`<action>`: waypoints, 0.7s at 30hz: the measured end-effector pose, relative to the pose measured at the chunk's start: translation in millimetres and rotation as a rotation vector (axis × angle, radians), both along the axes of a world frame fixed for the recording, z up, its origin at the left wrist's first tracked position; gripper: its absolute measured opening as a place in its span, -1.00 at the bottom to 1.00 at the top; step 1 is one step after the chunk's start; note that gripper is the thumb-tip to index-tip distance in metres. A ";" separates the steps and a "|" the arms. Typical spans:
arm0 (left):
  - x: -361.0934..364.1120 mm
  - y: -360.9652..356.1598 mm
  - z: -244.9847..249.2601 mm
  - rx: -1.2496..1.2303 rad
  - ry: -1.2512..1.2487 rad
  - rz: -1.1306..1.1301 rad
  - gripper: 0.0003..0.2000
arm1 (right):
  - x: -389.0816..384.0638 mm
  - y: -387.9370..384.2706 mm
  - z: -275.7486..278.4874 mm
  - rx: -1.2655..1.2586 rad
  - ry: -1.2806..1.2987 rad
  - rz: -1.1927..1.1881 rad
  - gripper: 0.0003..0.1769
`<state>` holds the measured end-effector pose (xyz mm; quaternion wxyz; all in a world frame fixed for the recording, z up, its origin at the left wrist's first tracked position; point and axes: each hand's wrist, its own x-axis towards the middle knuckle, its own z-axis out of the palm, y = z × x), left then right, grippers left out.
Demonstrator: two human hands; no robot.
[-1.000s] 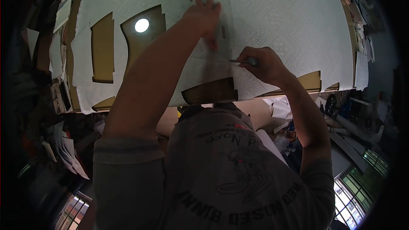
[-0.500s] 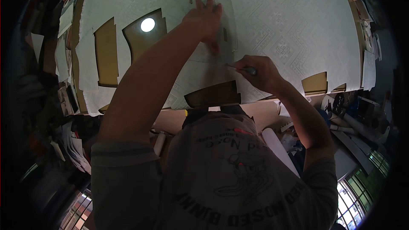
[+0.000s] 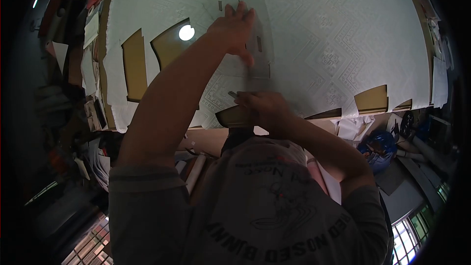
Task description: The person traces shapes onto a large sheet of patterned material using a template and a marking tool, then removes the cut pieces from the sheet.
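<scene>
A sheet of white patterned material [image 3: 304, 24] covers the table. On it lies a clear template [image 3: 262, 17] with narrow slots. My left hand [image 3: 234, 29] presses flat on the template, fingers spread and thumb pointing toward me. Below the template's near edge, my right hand [image 3: 265, 108] is closed around a craft knife [image 3: 233, 94]. Its metal tip points left over the material, and its handle is mostly hidden in my fingers. Next to that hand is a cut-out gap [image 3: 230, 117] at the sheet's near edge, partly covered by the hand.
More cut-out gaps [image 3: 135, 64] show the brown board at the left, and another gap [image 3: 371, 99] is at the near right. A round light spot [image 3: 187, 32] shines on the board. Papers and scraps crowd the table's left side; a blue bag [image 3: 378, 147] sits below right.
My right hand has moved left and toward me with the knife, from beside the template to below it. My left hand stays on the template. The whole view has shifted slightly.
</scene>
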<state>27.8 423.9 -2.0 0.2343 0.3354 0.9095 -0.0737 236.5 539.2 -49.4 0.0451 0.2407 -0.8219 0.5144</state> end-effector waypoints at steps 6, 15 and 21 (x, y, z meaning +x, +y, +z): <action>-2.4 0.4 -4.1 -0.027 -0.001 -0.018 0.53 | 24.0 40.7 7.6 0.027 -0.117 -0.356 -0.76; -6.9 5.6 -5.9 -0.087 0.019 -0.082 0.58 | 32.7 15.7 20.4 0.041 -0.328 -0.773 -0.80; -11.3 5.0 -15.0 -0.076 0.003 -0.094 0.60 | 21.9 -19.8 20.6 0.043 -0.273 -1.073 -0.86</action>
